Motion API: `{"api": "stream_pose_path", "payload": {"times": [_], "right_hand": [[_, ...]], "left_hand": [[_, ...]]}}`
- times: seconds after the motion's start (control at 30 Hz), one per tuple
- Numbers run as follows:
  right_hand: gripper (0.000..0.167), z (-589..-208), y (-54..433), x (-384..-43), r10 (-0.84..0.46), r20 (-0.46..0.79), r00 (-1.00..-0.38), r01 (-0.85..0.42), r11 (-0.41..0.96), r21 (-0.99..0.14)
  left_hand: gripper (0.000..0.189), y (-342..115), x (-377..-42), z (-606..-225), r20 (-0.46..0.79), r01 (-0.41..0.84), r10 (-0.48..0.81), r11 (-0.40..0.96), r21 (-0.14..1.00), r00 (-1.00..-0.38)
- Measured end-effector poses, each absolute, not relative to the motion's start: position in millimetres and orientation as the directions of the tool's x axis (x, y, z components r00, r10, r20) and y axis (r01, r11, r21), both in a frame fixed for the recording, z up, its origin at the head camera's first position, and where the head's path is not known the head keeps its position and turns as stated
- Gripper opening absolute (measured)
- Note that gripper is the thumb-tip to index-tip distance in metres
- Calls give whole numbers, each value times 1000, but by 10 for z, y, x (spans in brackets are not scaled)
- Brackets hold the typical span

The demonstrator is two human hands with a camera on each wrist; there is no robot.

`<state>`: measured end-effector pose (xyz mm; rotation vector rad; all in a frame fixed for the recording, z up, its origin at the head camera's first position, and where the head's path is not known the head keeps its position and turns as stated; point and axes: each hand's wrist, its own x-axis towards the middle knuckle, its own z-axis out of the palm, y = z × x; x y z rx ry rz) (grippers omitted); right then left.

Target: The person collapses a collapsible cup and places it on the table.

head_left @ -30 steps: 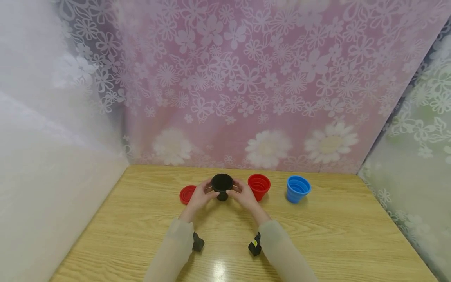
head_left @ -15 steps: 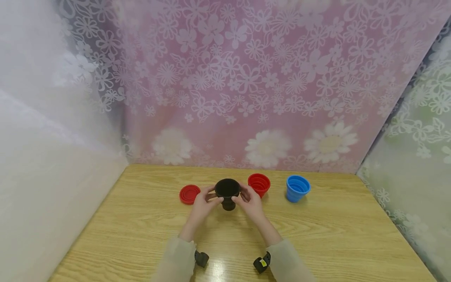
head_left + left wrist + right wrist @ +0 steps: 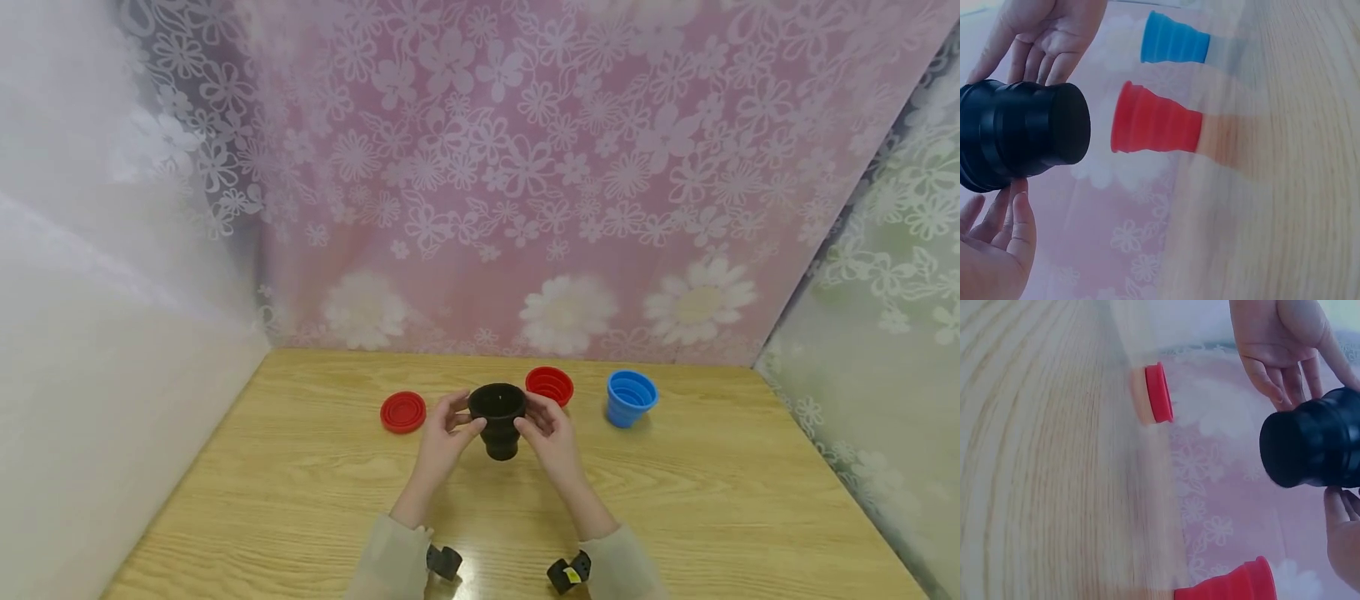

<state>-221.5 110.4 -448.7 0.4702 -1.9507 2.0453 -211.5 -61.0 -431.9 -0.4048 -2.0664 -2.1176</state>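
A black collapsible cup [image 3: 501,433], pulled out to a stepped shape, is upright between both hands. My left hand [image 3: 441,442] grips its rim from the left, thumb in front. From the right, my right hand [image 3: 553,446] holds the same rim, its thumb also on the near side. Both wrist views show the base of the black cup [image 3: 1071,124] raised off the wooden table [image 3: 1297,187]. Beyond the right hand's fingers stands a red collapsible cup [image 3: 550,383], partly hidden in the head view. A flat, collapsed red cup [image 3: 402,412] lies left of the left hand.
A blue collapsible cup [image 3: 632,398] stands extended at the right, near the back of the table. Behind the table hangs a pink flowered curtain [image 3: 450,208], with pale sheets at both sides. Each wrist wears a small black camera [image 3: 444,562].
Both hands have brought the black cup nearer to me and somewhat to the right, and it looks larger. The flat red cup is now fully uncovered. The other cups have stayed in place.
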Motion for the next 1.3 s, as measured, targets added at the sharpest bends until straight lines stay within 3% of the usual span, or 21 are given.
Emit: {"api": "stream_pose_path", "payload": {"times": [0.33, 0.7, 1.0, 1.3], "right_hand": [[37, -4456, 1183, -2187, 5, 404, -915, -403, 71, -913], [31, -4258, 1157, -2068, 13, 342, -939, -337, 142, -931], [31, -4431, 1173, -2195, 98, 238, -966, -230, 88, -969], [27, -4378, 1113, -2204, 133, 174, -976, -165, 80, -983]], "left_hand": [[33, -607, -2081, -4230, 234, 238, 77, 56, 970, -969], [28, -572, -2134, -4246, 186, 187, 30, 31, 982, -982], [27, -556, -2087, -4193, 176, 176, 80, -5, 984, -981], [18, -471, -2054, -4104, 239, 235, -23, 112, 966, -971]]}}
